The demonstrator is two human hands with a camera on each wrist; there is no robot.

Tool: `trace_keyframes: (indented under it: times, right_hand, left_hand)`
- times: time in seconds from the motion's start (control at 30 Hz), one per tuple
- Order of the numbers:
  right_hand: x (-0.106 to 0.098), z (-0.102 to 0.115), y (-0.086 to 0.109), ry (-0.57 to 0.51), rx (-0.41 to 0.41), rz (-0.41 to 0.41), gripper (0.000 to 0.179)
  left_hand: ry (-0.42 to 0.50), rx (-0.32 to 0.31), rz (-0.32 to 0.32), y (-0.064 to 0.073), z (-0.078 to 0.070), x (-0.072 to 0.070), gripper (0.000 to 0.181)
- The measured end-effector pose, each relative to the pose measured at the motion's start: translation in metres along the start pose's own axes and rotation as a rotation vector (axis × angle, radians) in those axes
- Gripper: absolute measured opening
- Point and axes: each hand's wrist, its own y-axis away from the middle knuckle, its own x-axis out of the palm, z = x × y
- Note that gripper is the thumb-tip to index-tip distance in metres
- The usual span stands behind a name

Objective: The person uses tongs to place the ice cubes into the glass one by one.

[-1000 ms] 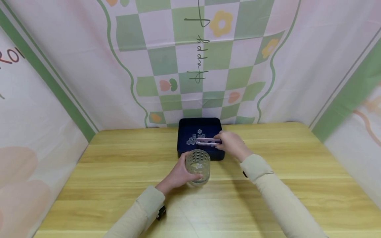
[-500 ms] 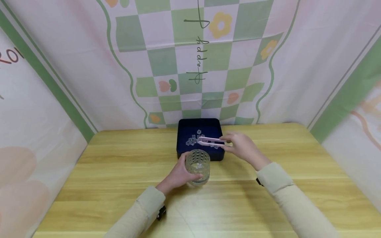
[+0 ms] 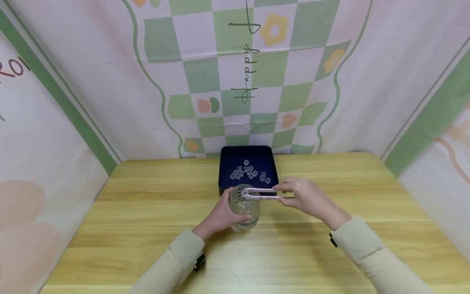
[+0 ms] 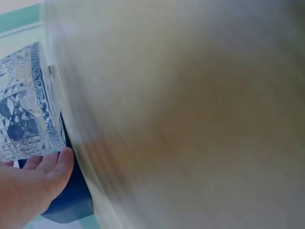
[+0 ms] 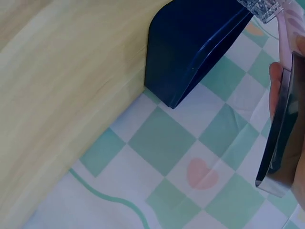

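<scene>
My left hand (image 3: 220,215) grips a clear patterned drinking glass (image 3: 245,214) from its left side; the left wrist view shows fingers beside the faceted glass wall (image 4: 21,105). In my right hand (image 3: 308,198) is a pair of tongs (image 3: 265,190), pale pink toward the tips with a metal bend (image 5: 281,183). The tong tips are over the glass's mouth, and a small clear piece appears to sit between them. Behind the glass is a square navy tray (image 3: 253,153). Several small clear cubes (image 3: 251,174) lie scattered in it.
The wooden table (image 3: 147,196) carries the tray near its back edge. A printed checkered cloth (image 3: 235,73) hangs directly behind, and light cloth walls rise on both sides.
My right hand has drawn the tongs back from above the tray toward me, bringing their tips over the glass. The left hand and the glass have stayed in place.
</scene>
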Motion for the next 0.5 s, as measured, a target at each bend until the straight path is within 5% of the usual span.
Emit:
trace_keyframes:
  times: [0.5]
  right_hand:
    - [0.0019,-0.0016,-0.0008,-0.04,-0.017,0.044,0.024]
  left_hand:
    - [-0.015,0.019,0.001,0.0006,-0.0022,0.0007,0.099]
